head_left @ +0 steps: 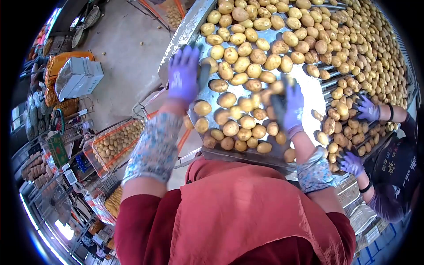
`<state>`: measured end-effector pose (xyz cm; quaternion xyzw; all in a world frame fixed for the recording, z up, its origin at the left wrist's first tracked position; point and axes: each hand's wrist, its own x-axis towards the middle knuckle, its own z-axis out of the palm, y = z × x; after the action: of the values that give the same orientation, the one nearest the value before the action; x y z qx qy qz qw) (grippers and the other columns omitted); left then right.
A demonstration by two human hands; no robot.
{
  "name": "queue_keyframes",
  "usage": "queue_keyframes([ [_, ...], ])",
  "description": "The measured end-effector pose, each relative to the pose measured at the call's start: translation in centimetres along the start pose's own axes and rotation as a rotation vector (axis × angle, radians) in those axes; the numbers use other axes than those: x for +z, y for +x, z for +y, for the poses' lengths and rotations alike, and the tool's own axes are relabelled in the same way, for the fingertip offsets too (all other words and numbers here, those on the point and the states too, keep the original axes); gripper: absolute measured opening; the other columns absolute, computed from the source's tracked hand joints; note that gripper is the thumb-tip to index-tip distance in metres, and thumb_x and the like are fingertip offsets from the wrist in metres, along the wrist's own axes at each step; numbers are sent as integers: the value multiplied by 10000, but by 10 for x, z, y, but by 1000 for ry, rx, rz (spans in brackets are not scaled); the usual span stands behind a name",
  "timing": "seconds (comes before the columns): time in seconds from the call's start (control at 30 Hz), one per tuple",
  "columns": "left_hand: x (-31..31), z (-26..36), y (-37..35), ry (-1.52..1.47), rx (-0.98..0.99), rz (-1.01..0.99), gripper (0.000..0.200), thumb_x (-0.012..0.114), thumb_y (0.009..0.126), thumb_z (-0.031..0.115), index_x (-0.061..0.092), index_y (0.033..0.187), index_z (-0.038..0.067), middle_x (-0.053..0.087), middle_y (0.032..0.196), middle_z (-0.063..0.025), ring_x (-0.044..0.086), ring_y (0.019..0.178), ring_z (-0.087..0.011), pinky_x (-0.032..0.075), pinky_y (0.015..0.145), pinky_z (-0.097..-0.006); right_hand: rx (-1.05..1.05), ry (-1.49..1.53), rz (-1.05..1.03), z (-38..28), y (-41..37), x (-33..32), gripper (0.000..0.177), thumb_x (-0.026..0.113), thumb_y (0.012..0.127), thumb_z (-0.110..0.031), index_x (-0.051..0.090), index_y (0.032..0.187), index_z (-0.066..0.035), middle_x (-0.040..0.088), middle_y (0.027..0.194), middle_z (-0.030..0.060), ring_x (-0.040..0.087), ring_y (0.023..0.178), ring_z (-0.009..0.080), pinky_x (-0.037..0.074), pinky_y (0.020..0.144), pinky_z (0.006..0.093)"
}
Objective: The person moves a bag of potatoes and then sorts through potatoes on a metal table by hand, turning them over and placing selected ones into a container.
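Note:
A metal sorting table (182,32) carries a thick layer of yellow potatoes (247,70). My left hand (183,73), in a purple glove, lies with fingers spread at the table's left edge, next to a potato (210,64). My right hand (290,106), also in a purple glove, rests among the potatoes near the middle; whether it grips one I cannot tell. Both forearms wear patterned sleeve covers.
A co-worker's two purple-gloved hands (366,109) (352,163) work the rollers at the right. A crate of potatoes (115,142) stands below the table's left side. A white box (78,76) and orange sacks sit on the concrete floor at left.

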<state>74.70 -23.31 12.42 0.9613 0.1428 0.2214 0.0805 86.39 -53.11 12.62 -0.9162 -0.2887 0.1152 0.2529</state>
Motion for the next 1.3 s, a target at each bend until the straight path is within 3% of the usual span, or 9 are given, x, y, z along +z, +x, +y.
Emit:
queue_keyframes([
  [0.2, 28, 70, -17, 18, -20, -465, 499, 576, 851, 253, 534, 1342, 177, 475, 1385, -68, 436, 1250, -332, 301, 1015, -585, -177, 30, -305, -31, -34, -21, 434, 664, 846, -191, 595, 1240, -22, 558, 1263, 241, 556, 1138, 442, 463, 951, 476],
  [0.3, 31, 100, -61, -160, 161, -466, 432, 530, 860, 227, 589, 1283, 166, 485, 1412, -35, 409, 1330, -269, 283, 1081, -576, -455, 181, 13, -64, 11, -14, 348, 670, 791, -129, 638, 1122, -26, 631, 1136, 177, 612, 1016, 362, 494, 855, 444],
  [0.43, 13, 125, -73, -497, -90, -972, 319, 484, 929, 216, 626, 1202, 130, 576, 1287, -114, 480, 1256, -288, 323, 1088, -474, -847, 207, -11, -135, 76, 81, 365, 650, 779, -174, 648, 1140, -118, 618, 1119, 165, 606, 1004, 382, 468, 882, 483],
  [0.47, 32, 133, -111, -286, 147, -1109, 288, 510, 910, 254, 668, 1113, 124, 635, 1204, -103, 527, 1195, -337, 337, 1054, -516, -830, 72, -187, -163, 88, 99, 362, 699, 785, -201, 639, 1134, -122, 614, 1076, 166, 600, 1002, 376, 477, 839, 464],
  [0.67, -11, 109, -122, -274, 331, -809, 312, 527, 903, 270, 659, 1154, 139, 615, 1242, -106, 515, 1206, -339, 330, 1054, -523, -575, -187, -539, -196, 87, 120, 663, 655, 804, -194, 437, 1426, -270, 622, 1094, 113, 656, 977, 307, 510, 772, 439],
  [0.93, -15, 101, -103, -233, 444, -806, 354, 550, 894, 290, 646, 1209, 160, 589, 1292, -110, 500, 1221, -341, 322, 1053, -532, -510, -208, -552, -180, 35, 108, 273, 547, 888, -210, 665, 1134, -207, 685, 981, 48, 661, 1009, 264, 482, 811, 464],
  [1.03, -19, 96, -105, -212, 446, -824, 372, 558, 890, 298, 642, 1229, 168, 579, 1310, -111, 494, 1226, -342, 319, 1053, -535, -652, 7, 22, -126, 8, 91, 280, 550, 863, -168, 675, 1112, -200, 659, 1063, 29, 599, 1099, 246, 412, 962, 443],
  [1.23, -44, 40, -121, -202, 381, -570, 400, 627, 856, 289, 623, 1238, 168, 560, 1293, -92, 436, 1250, -413, 334, 1034, -556, 43, 466, -347, 19, 11, -50, 431, 669, 830, -253, 613, 1236, -119, 687, 1074, 138, 666, 1014, 302, 521, 889, 396],
  [1.3, -47, 32, -119, -197, 346, -559, 432, 632, 857, 273, 585, 1273, 164, 543, 1310, -121, 445, 1238, -438, 340, 1022, -565, 113, 28, -85, 59, 27, -76, 419, 607, 857, -285, 613, 1242, -117, 678, 1091, 151, 668, 981, 311, 519, 862, 395],
])
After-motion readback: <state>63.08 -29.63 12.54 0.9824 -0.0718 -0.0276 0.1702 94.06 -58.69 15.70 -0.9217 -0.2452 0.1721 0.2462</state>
